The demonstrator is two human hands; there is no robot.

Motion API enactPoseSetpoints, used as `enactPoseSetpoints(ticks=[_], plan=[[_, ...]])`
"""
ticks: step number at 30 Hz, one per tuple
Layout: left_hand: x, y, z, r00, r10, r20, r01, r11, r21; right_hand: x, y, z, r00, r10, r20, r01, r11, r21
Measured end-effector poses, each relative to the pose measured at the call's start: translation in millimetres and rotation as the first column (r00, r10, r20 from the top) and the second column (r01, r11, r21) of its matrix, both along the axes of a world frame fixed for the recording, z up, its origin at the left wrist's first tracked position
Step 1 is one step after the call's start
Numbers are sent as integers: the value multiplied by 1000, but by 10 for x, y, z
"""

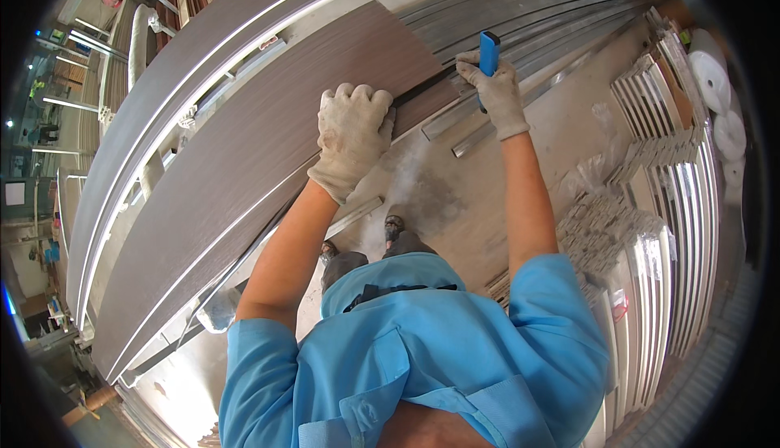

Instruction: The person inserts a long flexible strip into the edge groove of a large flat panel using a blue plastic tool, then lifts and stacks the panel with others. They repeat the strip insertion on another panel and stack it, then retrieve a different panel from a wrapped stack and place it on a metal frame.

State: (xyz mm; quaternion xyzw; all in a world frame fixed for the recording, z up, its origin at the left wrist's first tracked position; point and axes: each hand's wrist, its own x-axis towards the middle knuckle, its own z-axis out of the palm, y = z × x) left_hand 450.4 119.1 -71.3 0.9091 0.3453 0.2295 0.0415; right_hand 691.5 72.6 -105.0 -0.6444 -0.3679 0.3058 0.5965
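Observation:
My left hand, in a pale work glove, is closed in a fist at the near edge of a long brown wood-grain panel. A black strip runs out of that fist across the panel's end toward my right hand. My gloved right hand is wrapped round a blue-handled tool with a black end pointing up; its working part is hidden by the fingers. The strip's far end meets the right fingers, and I cannot tell whether they pinch it too.
Another long panel lies beyond the first. Long grey metal profiles extend at the far right. Stacked boards and strips stand on the right, near white rolls. Below me are my feet on the concrete floor.

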Motion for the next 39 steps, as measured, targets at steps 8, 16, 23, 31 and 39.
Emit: enactPoseSetpoints(ticks=[8, 16, 23, 31, 39], plan=[[320, 327, 77, 951, -310, 9, 305, 942, 140, -33, -19, -102, 999, -34, -43, 36, 998, 60], [662, 685, -29, 887, -401, -227, 425, 903, 63, -89, -38, -70, 995, -67, -72, 69, 997, 18], [862, 633, -33, 892, -413, -182, 421, 907, 5, -88, 40, -84, 988, -115, -105, 118, 993, 24], [448, 282, 40, 951, -289, 108, 282, 956, 76, -102, 43, -98, 991, -115, -67, 117, 993, 24], [-1596, -736, -92, 946, 255, -202, -229, 963, 143, -78, 62, -175, 993, -102, -53, 106, 993, 58]])
